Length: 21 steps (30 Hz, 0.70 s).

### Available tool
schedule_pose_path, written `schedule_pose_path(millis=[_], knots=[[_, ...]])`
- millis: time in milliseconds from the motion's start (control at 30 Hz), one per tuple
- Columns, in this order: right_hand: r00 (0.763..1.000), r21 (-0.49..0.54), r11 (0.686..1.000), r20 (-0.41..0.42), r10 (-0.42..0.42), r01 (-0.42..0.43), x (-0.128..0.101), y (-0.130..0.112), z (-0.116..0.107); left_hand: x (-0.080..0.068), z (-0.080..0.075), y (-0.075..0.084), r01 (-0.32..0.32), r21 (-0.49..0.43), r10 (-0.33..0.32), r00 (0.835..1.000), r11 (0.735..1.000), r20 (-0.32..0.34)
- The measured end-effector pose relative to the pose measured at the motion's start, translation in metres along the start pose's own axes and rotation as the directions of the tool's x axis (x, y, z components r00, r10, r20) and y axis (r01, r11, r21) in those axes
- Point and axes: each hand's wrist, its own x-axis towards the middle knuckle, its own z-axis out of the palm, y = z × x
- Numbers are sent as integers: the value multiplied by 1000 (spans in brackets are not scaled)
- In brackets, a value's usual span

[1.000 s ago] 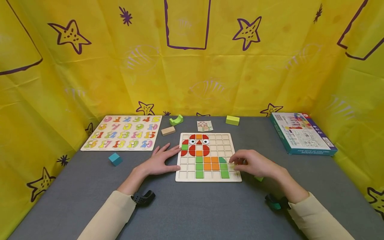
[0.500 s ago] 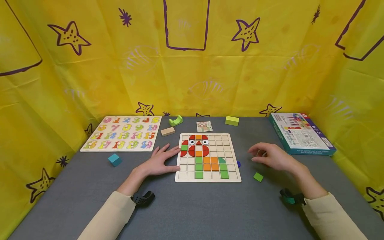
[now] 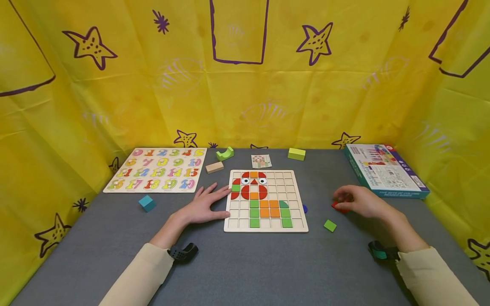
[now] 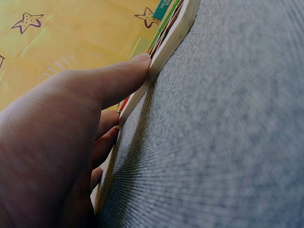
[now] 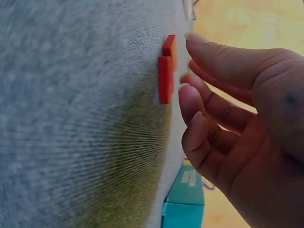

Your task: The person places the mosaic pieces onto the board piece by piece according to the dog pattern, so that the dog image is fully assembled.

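My left hand (image 3: 204, 207) lies spread at the left edge of a wooden grid board (image 3: 294, 191), with the thumb and fingertips touching its rim. Coloured tiles on the board form a figure: red round-edged shapes with two eyes, plus green and orange squares (image 3: 269, 208). In the head view, my right hand (image 3: 361, 202) is over red tiles (image 3: 340, 208) to the right of the board, partly covering them. Two red tiles (image 5: 165, 80) show in the right wrist view; the loosely bent fingers are close to them, with a gap and nothing held.
A green square tile (image 3: 330, 225) lies near the board, and a blue piece (image 3: 305, 208) peeks from its right edge. Around stand a number puzzle (image 3: 153, 170), a picture card (image 3: 261, 161), a box (image 3: 386, 174), a blue cube (image 3: 147, 203) and several other blocks.
My right hand has moved from the board's right edge rightward, down to the red tiles, uncovering the blue piece and green square tile. The left hand has stayed on the board's edge.
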Motion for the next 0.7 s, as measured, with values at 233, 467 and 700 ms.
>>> schedule_pose_path(millis=[233,467,700], knots=[[999,-36,999,25,30,-29,3,4,4,1,0,1,11,-8,-11,1000,1000,6],[998,20,1000,67,-18,17,7,0,4,1,-1,1,9,-3,-9,1000,1000,0],[996,27,998,67,-53,51,16,-8,7,1,0,1,17,-8,-17,1000,1000,7]])
